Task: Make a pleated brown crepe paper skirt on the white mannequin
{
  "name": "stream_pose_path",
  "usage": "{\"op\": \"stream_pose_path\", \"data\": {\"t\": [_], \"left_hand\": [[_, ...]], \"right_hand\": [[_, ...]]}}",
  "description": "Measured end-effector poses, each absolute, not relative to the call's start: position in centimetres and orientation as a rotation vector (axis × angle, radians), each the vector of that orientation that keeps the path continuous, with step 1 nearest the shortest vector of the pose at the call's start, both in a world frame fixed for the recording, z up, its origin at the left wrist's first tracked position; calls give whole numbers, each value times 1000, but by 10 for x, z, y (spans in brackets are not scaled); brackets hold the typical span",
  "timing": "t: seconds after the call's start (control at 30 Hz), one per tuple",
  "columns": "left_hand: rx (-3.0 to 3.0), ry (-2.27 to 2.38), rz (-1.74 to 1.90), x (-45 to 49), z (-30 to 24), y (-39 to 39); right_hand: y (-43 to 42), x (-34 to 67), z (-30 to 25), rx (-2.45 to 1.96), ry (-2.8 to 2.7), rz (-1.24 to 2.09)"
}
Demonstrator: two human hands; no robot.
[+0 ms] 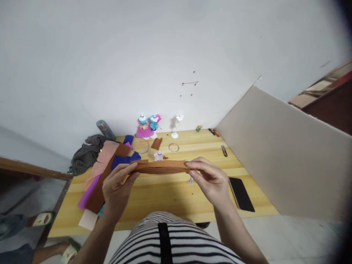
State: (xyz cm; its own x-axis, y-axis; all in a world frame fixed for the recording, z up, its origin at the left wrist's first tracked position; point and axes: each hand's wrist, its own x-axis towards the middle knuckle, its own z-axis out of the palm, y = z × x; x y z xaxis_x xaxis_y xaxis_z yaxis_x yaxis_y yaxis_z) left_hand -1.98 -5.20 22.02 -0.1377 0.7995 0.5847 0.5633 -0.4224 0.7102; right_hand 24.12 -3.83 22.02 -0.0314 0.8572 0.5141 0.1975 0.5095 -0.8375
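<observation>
The left hand [118,183], at nine o'clock, and right hand [210,179], at three, pinch a folded brown strip [162,167].

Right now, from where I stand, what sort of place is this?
It looks like a small craft corner, perhaps in a home: little dress forms stand near the wall, coloured sheets lie overlapping, and a pleated brown strip is stretched between two hands.
</observation>
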Motion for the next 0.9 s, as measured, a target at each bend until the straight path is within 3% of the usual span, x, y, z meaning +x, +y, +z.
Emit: {"op": "stream_pose_path", "data": {"t": [0.9], "left_hand": [[2445,1494,1694,-27,220,-44]], "right_hand": [[-43,239,218,-868,-1663,251]]}}
